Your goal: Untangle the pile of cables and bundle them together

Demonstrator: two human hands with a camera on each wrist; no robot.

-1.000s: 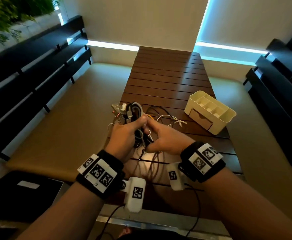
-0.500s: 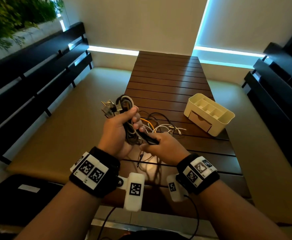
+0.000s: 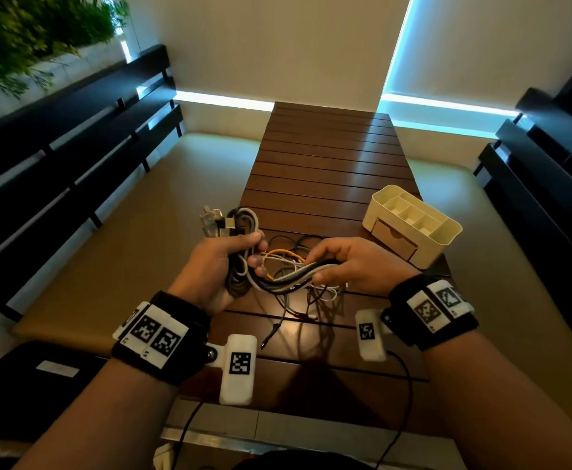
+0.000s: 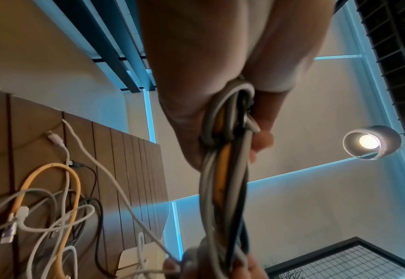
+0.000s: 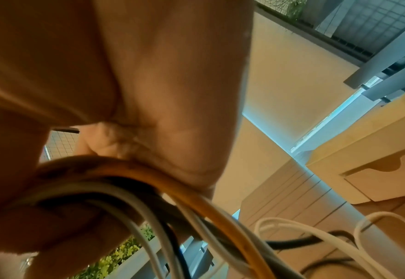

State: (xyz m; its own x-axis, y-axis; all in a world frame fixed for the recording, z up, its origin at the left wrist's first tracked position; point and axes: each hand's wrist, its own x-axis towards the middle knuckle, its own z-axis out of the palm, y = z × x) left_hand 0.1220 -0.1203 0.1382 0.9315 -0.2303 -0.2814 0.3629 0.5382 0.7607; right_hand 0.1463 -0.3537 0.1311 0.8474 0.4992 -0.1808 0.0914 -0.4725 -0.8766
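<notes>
My left hand (image 3: 233, 256) grips a folded bundle of cables (image 3: 243, 225), grey, black and white, whose plugs (image 3: 211, 220) stick out above the fist. The same strands (image 3: 288, 278) run rightward into my right hand (image 3: 335, 262), which holds them with curled fingers. The left wrist view shows grey, black and orange cables (image 4: 225, 169) passing through the fist. The right wrist view shows an orange cable (image 5: 196, 200) and white ones under the palm. Loose white, orange and black cables (image 3: 298, 256) lie tangled on the slatted wooden table (image 3: 328, 164) beneath both hands.
A cream desk organiser (image 3: 413, 225) with compartments and a small drawer stands on the table to the right of my hands. Dark benches (image 3: 57, 157) flank the table on both sides. A black mat (image 3: 23, 378) lies at the lower left.
My right hand has slid rightward along the strands, away from the left hand, drawing a length of cable out between them. The left hand stays lifted with the bundle.
</notes>
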